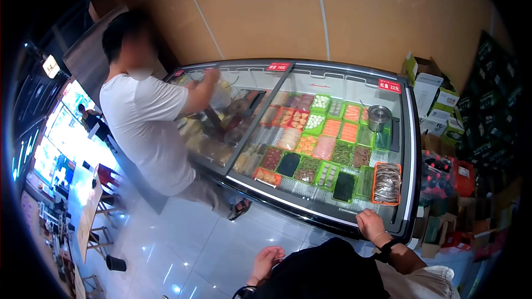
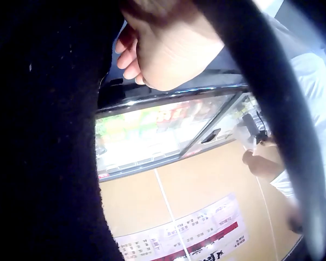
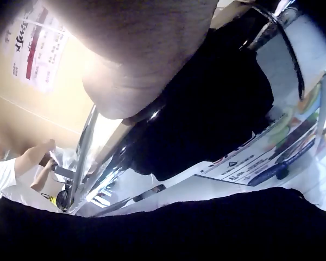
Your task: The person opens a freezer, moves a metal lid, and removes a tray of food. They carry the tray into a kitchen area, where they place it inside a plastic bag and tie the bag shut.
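Observation:
My right hand [image 1: 370,224] is at the front edge of a glass-topped display cabinet [image 1: 310,215], fingers loosely bent, nothing visible in its grasp. Close beyond its fingertips stands an orange tray [image 1: 386,184] of dark, long food pieces. Low in front of my body hangs my left hand [image 1: 267,262], fingers loosely curled and holding nothing. The left wrist view shows the same hand [image 2: 171,51] with several fingertips turned inward. Under the glass are rows of green and orange trays of food, among them a green tray of white balls [image 1: 316,122] and a steel pot [image 1: 379,117].
A person in a white shirt [image 1: 147,113] leans over the cabinet's left half, arms reaching inside with a clear bag [image 1: 220,97]. Cartons [image 1: 432,99] and bottles [image 1: 438,169] are stacked right of the cabinet. Tables, stools and a dark bin [image 1: 115,263] stand on the tiled floor at left.

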A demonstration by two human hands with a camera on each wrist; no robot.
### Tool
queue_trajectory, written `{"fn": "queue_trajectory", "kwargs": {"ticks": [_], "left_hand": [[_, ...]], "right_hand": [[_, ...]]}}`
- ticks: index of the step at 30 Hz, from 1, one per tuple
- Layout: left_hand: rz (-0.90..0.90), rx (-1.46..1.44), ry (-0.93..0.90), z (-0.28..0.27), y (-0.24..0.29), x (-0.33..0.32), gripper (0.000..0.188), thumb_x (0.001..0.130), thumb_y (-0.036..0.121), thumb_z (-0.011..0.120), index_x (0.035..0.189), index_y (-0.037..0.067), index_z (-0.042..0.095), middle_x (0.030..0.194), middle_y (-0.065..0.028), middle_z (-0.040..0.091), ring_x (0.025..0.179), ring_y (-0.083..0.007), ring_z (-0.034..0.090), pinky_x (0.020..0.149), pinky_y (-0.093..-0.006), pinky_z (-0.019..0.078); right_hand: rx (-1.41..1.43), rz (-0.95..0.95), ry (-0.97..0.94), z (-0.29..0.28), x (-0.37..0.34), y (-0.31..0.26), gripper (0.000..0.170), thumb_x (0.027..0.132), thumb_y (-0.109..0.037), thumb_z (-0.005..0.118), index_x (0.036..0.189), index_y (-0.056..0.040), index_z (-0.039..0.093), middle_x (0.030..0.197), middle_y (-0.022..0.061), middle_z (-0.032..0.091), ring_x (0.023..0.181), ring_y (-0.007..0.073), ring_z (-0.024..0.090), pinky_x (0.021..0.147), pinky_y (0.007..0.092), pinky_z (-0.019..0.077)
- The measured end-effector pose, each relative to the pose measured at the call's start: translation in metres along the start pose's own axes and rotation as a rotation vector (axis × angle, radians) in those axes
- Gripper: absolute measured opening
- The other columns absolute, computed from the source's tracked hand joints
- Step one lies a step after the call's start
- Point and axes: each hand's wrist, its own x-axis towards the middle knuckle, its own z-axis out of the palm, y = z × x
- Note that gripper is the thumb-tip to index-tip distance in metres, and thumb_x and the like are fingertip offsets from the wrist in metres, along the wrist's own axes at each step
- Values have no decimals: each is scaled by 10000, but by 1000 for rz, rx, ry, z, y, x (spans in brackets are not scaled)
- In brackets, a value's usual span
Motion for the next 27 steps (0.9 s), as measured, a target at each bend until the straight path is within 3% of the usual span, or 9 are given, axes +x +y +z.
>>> {"fn": "queue_trajectory", "kwargs": {"ticks": [8,27], "left_hand": [[-24,21,-57,12,11,-4,212,974,162,522,1113,21,597,1025,-82,667,923,-162,630,816,-283,498],[-44,-49,-72,4,-2,-1,175,968,139,526,1085,33,603,1016,-74,665,930,-173,630,826,-306,499]], "right_hand": [[32,-1,-25,-1,-1,4,95,848,-148,555,806,-78,605,801,116,561,809,336,570,717,427,472],[44,39,-5,-1,-1,0,108,850,-146,553,835,-57,612,811,119,569,812,330,573,724,428,482]]}}
